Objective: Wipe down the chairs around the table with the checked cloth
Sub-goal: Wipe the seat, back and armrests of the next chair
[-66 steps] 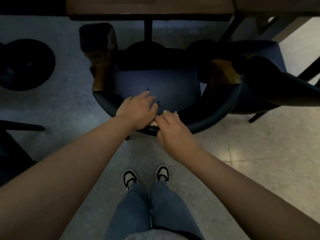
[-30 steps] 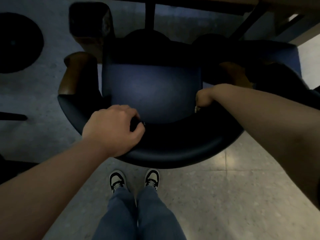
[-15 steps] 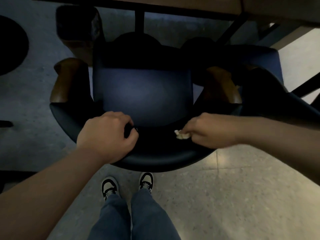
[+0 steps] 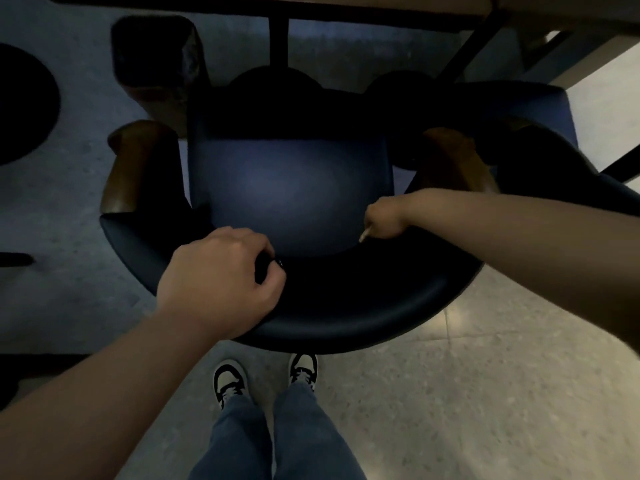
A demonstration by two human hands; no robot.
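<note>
- Cloth (image 4: pixel 363 235) is, I judge, light and soft, so it folds easily into my fist; it is best to take it bunched in the middle and keep a flat part under the fingers for wiping.
- Only a small pale corner of it shows, coming out below my right hand (image 4: pixel 384 220), at the centre right of the frame. The checked pattern I cannot see; the light is too dim.
- Fingers of my right hand are curled tight around the cloth, and they press it at the place where the blue seat (image 4: pixel 287 192) meets the dark curved backrest (image 4: pixel 346 306).
- Fingers of my left hand (image 4: pixel 221 282) are curled over the backrest rim, at the centre left, and grip it to keep the chair steady, I think.
- Chair has a smooth, a bit shiny cover, so the cloth should slide on it without catching. Its brown wooden armrests (image 4: pixel 135 168) stand on both sides.
- Table (image 4: pixel 242 5) crosses the top of the frame, and my shoes (image 4: pixel 230 379) are at the bottom centre.
</note>
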